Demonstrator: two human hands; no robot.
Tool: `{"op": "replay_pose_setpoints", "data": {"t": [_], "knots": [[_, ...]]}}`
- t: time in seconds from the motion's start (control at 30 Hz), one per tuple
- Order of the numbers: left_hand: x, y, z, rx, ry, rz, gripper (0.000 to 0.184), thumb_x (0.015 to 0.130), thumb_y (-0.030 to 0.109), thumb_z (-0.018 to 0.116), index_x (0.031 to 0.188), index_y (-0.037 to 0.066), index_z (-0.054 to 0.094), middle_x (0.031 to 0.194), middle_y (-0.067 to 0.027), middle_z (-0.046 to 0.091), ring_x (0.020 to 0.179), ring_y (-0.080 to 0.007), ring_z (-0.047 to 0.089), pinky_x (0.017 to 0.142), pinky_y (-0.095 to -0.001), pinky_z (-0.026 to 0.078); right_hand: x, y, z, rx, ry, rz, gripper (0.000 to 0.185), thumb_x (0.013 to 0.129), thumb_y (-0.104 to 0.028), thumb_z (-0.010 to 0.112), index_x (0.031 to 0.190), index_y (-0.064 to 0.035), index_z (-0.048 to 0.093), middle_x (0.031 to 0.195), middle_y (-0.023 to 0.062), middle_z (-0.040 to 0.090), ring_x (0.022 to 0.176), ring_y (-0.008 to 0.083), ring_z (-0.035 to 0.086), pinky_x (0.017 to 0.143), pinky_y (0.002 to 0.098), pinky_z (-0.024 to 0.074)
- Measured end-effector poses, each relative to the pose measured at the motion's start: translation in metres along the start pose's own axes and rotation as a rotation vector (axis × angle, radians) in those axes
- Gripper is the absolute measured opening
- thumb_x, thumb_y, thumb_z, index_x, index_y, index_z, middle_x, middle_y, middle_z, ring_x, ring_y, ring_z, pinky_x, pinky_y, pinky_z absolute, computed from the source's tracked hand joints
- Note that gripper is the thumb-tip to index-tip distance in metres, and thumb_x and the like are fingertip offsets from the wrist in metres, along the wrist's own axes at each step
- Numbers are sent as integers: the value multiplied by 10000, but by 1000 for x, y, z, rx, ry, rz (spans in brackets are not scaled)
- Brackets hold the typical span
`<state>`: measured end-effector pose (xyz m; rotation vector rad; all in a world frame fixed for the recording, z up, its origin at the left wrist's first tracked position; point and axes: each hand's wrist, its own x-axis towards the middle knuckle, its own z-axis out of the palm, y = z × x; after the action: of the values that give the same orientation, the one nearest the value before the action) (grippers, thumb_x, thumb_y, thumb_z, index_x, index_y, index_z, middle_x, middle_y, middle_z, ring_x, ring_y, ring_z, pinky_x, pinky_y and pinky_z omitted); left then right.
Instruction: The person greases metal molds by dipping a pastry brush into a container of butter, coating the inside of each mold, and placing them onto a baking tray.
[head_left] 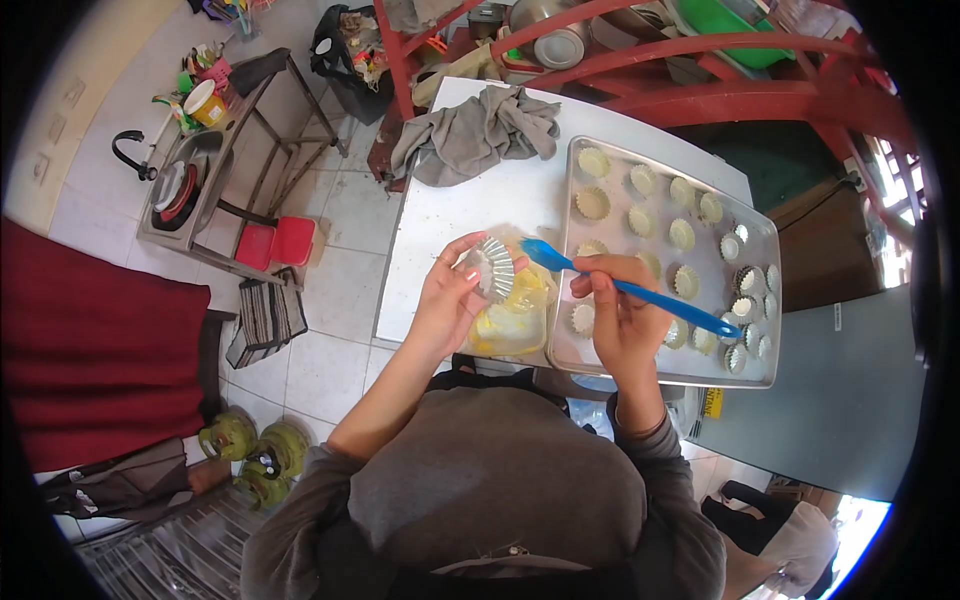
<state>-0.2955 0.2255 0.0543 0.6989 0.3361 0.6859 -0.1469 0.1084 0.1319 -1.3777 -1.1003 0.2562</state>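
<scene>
My left hand [450, 295] holds a fluted metal tart mould [493, 268], tilted so its ridged side shows. In my right hand [628, 318] is a blue pastry brush [660, 300], its head just right of the mould and apart from it. Below the mould stands a clear plastic tub [512, 335] smeared with something yellow. To the right, a large metal baking tray [572, 215] carries several fluted moulds, some spread in rows, others bunched at the right end. My right hand is over the tray's left part and hides some moulds.
A crumpled grey cloth [480, 135] lies at the back of the white table [425, 235]. Red shelving [700, 100] with bowls stands behind it. A sink [185, 190] is at the far left, green gas cylinders [275, 450] at lower left. Another person [800, 545] shows at lower right.
</scene>
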Motion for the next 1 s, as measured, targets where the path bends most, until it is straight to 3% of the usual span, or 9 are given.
{"op": "replay_pose_setpoints", "data": {"t": [0.13, 0.23, 0.33, 0.43, 0.53, 0.63, 0.73, 0.83, 1.0], "knots": [[2, 2, -7, 26, -8, -111, 489, 905, 335, 548, 1277, 51, 405, 1236, -161, 538, 1126, -289, 565, 895, -472, 513, 16, 4, 11, -133, -268, -346, 122, 816, 33, 634, 932, -3, 637, 855, 124, 655, 750, 250, 648, 653, 310, 514], [1, 15, -6, 48, 61, -255, 453, 910, 337, 522, 1244, 43, 437, 1214, -139, 554, 1119, -280, 569, 887, -455, 515, 18, -5, 2, -229, -357, -313, 133, 800, 23, 651, 929, -8, 641, 869, 123, 658, 777, 259, 651, 664, 317, 513], [3, 23, -14, 89, -47, -265, 446, 914, 327, 515, 1240, 31, 440, 1194, -123, 561, 1094, -261, 580, 868, -452, 518, 18, -13, -7, -105, -351, -85, 127, 795, 13, 661, 920, -7, 646, 874, 120, 658, 792, 277, 643, 686, 334, 511], [3, 24, -15, 144, -13, -255, 440, 910, 307, 531, 1235, 21, 450, 1183, -115, 565, 1077, -244, 585, 871, -428, 510, 20, -7, 9, -118, -435, -356, 124, 797, 18, 658, 918, -8, 653, 870, 116, 658, 784, 270, 641, 685, 326, 508], [3, 25, -23, 148, 41, -284, 425, 899, 276, 561, 1229, 25, 465, 1173, -118, 567, 1073, -233, 585, 902, -416, 492, 20, -12, -4, -146, -545, -113, 135, 791, 21, 663, 921, -12, 655, 871, 119, 654, 786, 274, 638, 688, 327, 508], [3, 27, -24, 134, 0, -282, 427, 876, 240, 604, 1218, 18, 478, 1167, -122, 569, 1071, -231, 586, 925, -397, 479, 21, -14, -3, 65, -478, -91, 126, 794, 20, 661, 917, -3, 650, 896, 125, 652, 805, 273, 640, 691, 320, 503], [3, 35, -17, 85, -71, -216, 355, 889, 131, 577, 1196, 6, 451, 1096, -146, 610, 995, -228, 637, 879, -370, 525, 18, -14, 4, -108, -643, -140, 107, 800, 13, 659, 906, 9, 643, 912, 131, 651, 808, 270, 642, 686, 313, 498], [4, 36, -24, 45, -163, -267, 353, 879, 107, 594, 1191, -1, 469, 1115, -169, 613, 1032, -262, 632, 916, -365, 506, 22, -19, -8, -50, -622, 9, 97, 816, 7, 647, 912, 10, 636, 914, 131, 651, 813, 262, 645, 690, 304, 497], [8, 36, -32, 61, -194, -230, 351, 872, 96, 609, 1187, -9, 497, 1126, -177, 616, 1059, -268, 623, 923, -357, 501, 21, -22, 4, -114, -668, -110, 98, 832, -8, 638, 929, 3, 632, 899, 132, 650, 807, 267, 649, 691, 310, 499]]}}
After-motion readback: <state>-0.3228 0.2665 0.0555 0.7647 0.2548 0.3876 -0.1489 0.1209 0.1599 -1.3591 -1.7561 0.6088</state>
